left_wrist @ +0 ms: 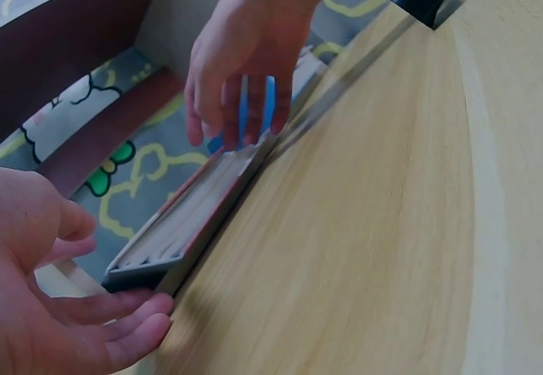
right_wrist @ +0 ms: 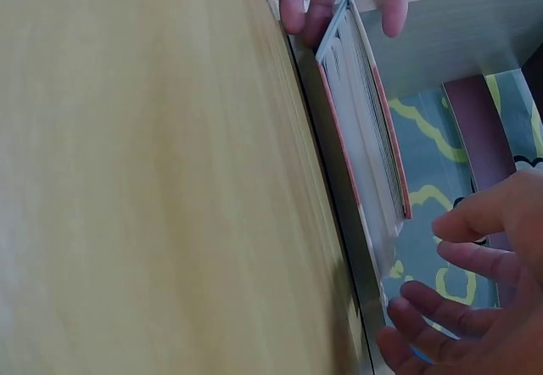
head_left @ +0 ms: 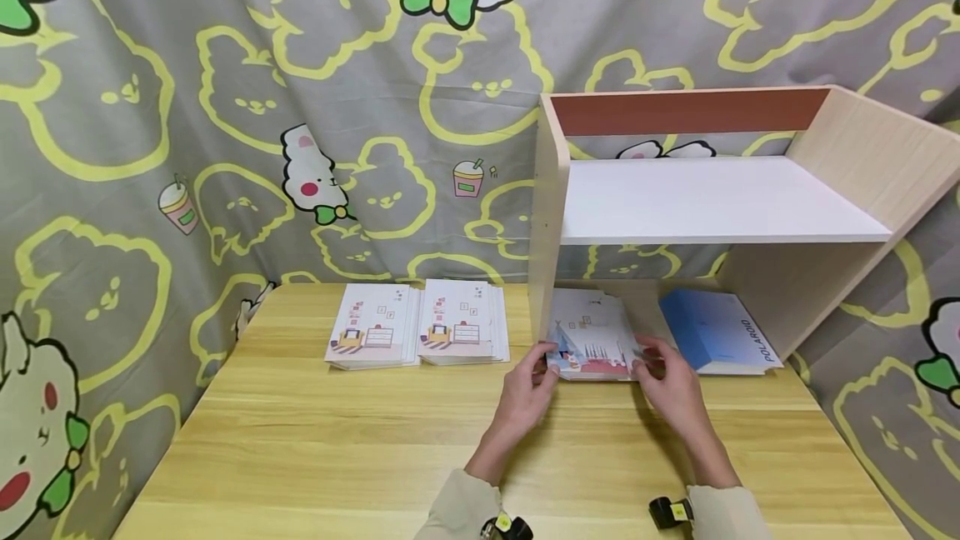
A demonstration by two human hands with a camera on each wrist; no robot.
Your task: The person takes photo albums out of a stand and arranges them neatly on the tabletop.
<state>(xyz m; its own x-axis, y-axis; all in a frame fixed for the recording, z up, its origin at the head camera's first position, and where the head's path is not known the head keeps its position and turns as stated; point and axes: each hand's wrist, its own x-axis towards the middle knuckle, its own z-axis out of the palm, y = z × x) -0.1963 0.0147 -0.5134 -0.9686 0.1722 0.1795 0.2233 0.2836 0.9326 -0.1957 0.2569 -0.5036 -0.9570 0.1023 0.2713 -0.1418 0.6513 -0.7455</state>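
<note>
An illustrated book, its cover drawn with a blue tent and a pink floor, lies flat in the lower bay of the shelf unit, near its front edge. My left hand is at the book's front left corner, fingertips on its end and thumb above. At the opposite corner is my right hand, its fingers spread beside the book's right end. Layered page edges of the book face me in the left wrist view. In the right wrist view the right hand's fingers are apart from one another.
A wooden shelf unit with a white middle board stands at the back right. A blue book lettered POLAROID lies in its lower bay. Two stacks of illustrated books sit left of it. A patterned curtain hangs behind.
</note>
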